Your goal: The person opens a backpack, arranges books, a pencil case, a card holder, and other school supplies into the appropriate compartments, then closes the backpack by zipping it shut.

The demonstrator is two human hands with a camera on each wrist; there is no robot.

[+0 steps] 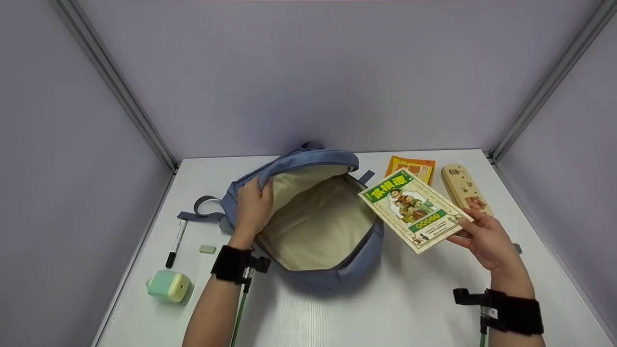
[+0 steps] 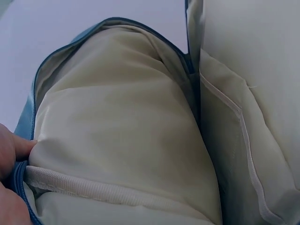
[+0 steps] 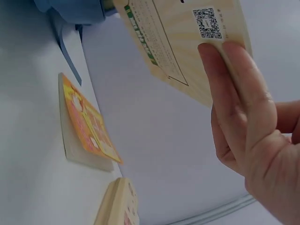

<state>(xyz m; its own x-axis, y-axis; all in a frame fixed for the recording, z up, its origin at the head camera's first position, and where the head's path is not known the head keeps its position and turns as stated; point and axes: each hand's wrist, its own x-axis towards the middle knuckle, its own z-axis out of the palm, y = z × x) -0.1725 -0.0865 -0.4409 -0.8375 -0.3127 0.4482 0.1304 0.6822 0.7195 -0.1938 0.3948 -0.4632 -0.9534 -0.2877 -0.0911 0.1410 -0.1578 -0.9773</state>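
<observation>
Pencil sharpener (image 1: 166,285), marker (image 1: 177,241), eraser (image 1: 207,249) loose leftward; left hand (image 1: 254,205) grips flap (image 1: 313,158) of blue backpack (image 1: 359,265), already unzipped. Right hand (image 1: 489,241) pinches illustrated book (image 1: 409,209) near it, not inside; orange booklet (image 1: 422,171), bear-print pencil case (image 1: 460,185) lie apart.

The blue backpack (image 1: 315,231) lies on the table (image 1: 419,303), its main compartment unzipped and gaping, the flap raised and the cream lining bare. The thin book (image 1: 414,212) is closed and held aloft at a slant, its cream cover with green bands and pictured figures facing up, one corner overlapping the backpack's right edge in the head view.
</observation>
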